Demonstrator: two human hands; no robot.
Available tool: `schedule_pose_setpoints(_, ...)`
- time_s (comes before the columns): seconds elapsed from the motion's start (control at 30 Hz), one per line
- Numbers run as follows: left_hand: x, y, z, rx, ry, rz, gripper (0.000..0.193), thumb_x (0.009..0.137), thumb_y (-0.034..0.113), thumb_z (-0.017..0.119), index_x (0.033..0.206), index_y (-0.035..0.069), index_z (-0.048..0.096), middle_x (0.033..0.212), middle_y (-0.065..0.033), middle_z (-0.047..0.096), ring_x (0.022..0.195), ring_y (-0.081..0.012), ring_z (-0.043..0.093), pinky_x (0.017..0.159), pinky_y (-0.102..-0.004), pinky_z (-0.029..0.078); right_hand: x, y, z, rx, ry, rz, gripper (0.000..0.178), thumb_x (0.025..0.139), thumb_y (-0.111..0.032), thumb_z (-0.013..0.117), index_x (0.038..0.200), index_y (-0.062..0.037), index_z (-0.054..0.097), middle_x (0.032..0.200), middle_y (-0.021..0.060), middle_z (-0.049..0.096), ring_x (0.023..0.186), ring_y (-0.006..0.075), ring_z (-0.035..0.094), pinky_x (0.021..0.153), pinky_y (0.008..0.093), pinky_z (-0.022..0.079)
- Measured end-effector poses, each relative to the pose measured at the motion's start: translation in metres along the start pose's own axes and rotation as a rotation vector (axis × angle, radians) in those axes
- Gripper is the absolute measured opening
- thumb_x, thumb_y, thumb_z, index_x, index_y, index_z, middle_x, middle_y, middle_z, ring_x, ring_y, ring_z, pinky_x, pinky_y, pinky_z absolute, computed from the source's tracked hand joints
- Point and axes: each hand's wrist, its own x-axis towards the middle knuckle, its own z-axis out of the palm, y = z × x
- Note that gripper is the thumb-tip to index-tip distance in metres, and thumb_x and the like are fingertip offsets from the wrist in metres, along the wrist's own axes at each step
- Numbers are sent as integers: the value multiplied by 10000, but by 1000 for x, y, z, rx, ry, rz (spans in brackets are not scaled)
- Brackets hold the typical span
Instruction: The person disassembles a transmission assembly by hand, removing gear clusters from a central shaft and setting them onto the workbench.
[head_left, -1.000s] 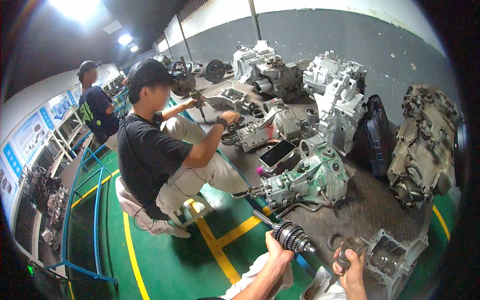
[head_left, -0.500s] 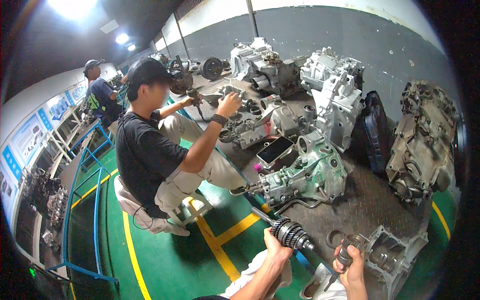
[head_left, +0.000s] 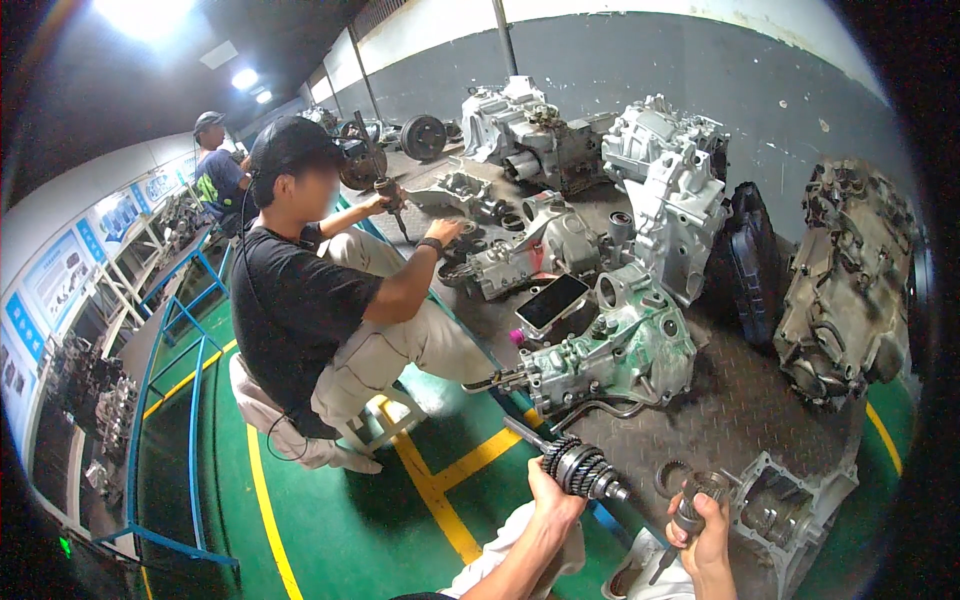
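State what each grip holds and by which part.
The left grip holds a gear shaft by its gear stack; the right grip holds a metal gear part around its wide body.

Yellow-lined green floor [head_left: 350, 530] lies left of the fingers [head_left: 712, 520], a grey-and-white wall [head_left: 780, 130] stands beyond them, and lamps [head_left: 245, 78] glow high to their left.

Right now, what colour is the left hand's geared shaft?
Metallic grey; the geared shaft shows best in the head view.

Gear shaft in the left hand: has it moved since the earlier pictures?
No, not noticeably: the gear shaft in the left hand keeps its place against the yellow floor line.
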Motion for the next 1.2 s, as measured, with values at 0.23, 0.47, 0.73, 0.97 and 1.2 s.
schedule_pose_setpoints(0.23, 1, 3, 0, 13, 122, 46, 403, 907, 345, 353, 983, 45, 611, 844, -153, 642, 742, -313, 620, 697, -487, 555, 3, 4, -2, 15, 2, 17, 388, 864, -308, 665, 1123, -48, 538, 788, 162, 607, 423, 146, 446, 380, 286, 320)
schedule_pose_setpoints(0.47, 0, 4, 6, -20, 73, 35, 394, 902, 337, 355, 967, 40, 605, 824, -148, 635, 737, -314, 616, 709, -492, 552, 2, 1, 1, 8, -8, 30, 378, 865, -298, 664, 1121, -48, 541, 785, 162, 605, 422, 148, 446, 381, 285, 317)
schedule_pose_setpoints(0.73, -3, 3, 15, 45, 220, 68, 405, 907, 334, 348, 987, 33, 607, 850, -158, 640, 751, -326, 626, 731, -508, 560, 1, 1, 1, 10, 2, 46, 365, 866, -304, 662, 1100, -48, 549, 787, 156, 604, 423, 148, 448, 380, 284, 318)
schedule_pose_setpoints(0.97, -5, -15, 74, 166, 532, 176, 239, 839, 312, 374, 708, 115, 409, 620, -42, 376, 564, -205, 410, 553, -352, 412, 2, 2, 1, 11, 8, 47, 370, 866, -305, 662, 1096, -38, 552, 781, 152, 607, 423, 145, 448, 382, 283, 321)
schedule_pose_setpoints(1.2, -5, -10, 58, 140, 487, 163, 261, 842, 323, 380, 756, 92, 467, 643, -61, 430, 594, -225, 452, 581, -375, 447, 1, 2, 3, 33, 27, 64, 378, 860, -295, 662, 1109, -25, 571, 766, 154, 613, 418, 145, 444, 381, 291, 322)
